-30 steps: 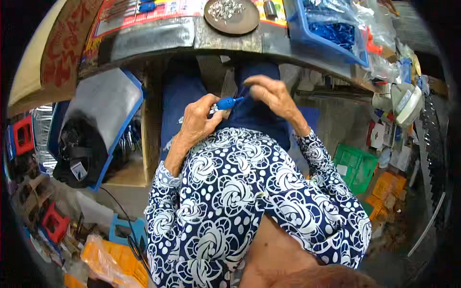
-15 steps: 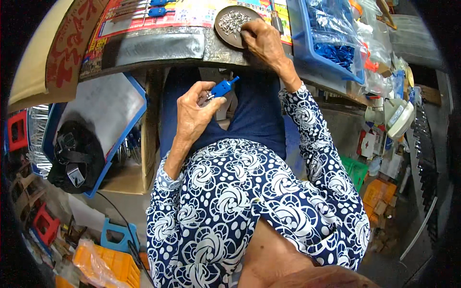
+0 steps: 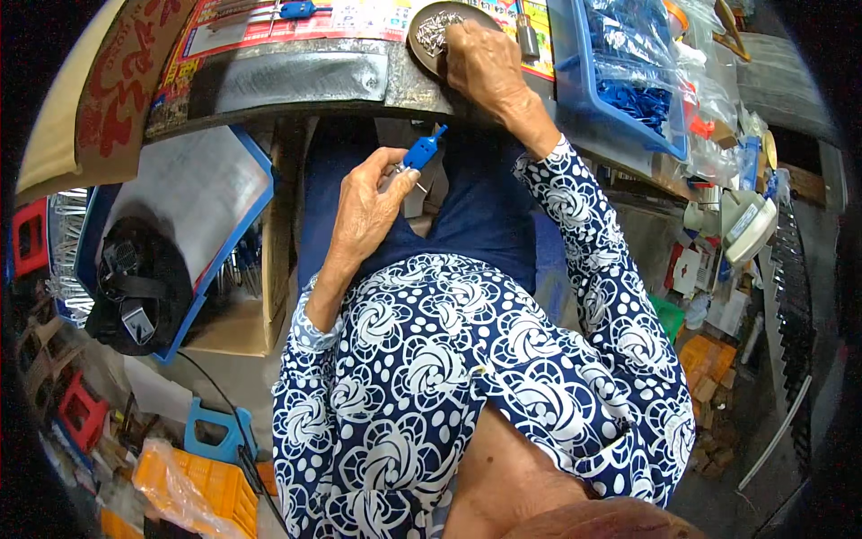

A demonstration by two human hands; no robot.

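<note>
In my left hand [image 3: 361,208], above my lap and just in front of the table edge, is a small blue plastic part [image 3: 421,152] with a narrow tip pointing away from me. Thumb and fingers pinch its near end, where thin bits of metal stick out. On the table, a round brown dish [image 3: 426,61] holds a heap of small silvery metal pieces [image 3: 435,32]. My right hand [image 3: 489,72] is over the dish's right side, fingers curled down at the heap. The hand hides its own fingertips, so what they pinch cannot be seen.
A blue bin [image 3: 620,126] of blue parts in clear bags stands right of the dish. Beside the dish is a small metal cylinder [image 3: 527,38]. A blue-handled piece [image 3: 296,9] lies at the far left. A cardboard flap [image 3: 103,108] borders the table's left; a blue-edged tray [image 3: 260,193] sits below.
My right hand has shifted slightly and turned over the dish, its back now covering the fingertips. My left hand has tilted the blue part a little and moved it slightly away from me.
</note>
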